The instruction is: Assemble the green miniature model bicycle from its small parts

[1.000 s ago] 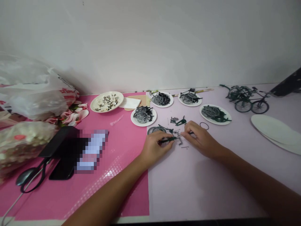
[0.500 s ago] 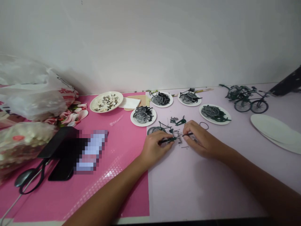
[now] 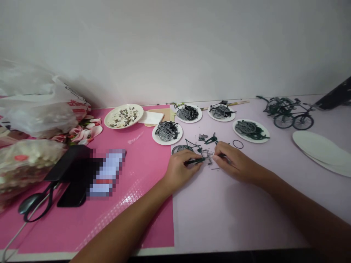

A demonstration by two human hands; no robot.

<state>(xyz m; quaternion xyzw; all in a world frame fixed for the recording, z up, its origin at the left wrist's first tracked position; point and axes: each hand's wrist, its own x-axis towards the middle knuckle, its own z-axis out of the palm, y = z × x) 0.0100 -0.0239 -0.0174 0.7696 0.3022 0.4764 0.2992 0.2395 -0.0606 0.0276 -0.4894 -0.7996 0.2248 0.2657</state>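
Note:
My left hand (image 3: pixel 182 166) pinches a dark green part (image 3: pixel 195 160) that points toward my other hand. Close on its right, my right hand (image 3: pixel 229 159) is closed on a small dark piece, mostly hidden by the fingers. Small grey parts (image 3: pixel 208 157) lie between the fingertips. Behind my left hand is a partly built model bicycle (image 3: pixel 193 144) with a grey wheel. A loose green part (image 3: pixel 211 139) lies beyond the fingertips, and a thin black ring (image 3: pixel 238 144) is behind my right hand.
Several white plates of bicycle parts (image 3: pixel 167 133) stand behind the hands. Finished model bicycles (image 3: pixel 293 118) are at the back right, near flat white plates (image 3: pixel 319 149). A bowl of small pieces (image 3: pixel 123 117), plastic bags (image 3: pixel 38 109), a phone (image 3: pixel 108 171) and scissors (image 3: pixel 37 206) are at left.
The fingers of my right hand have closed in around the dark piece, so less of it shows. My left hand is nearly unmoved. The view has shifted slightly.

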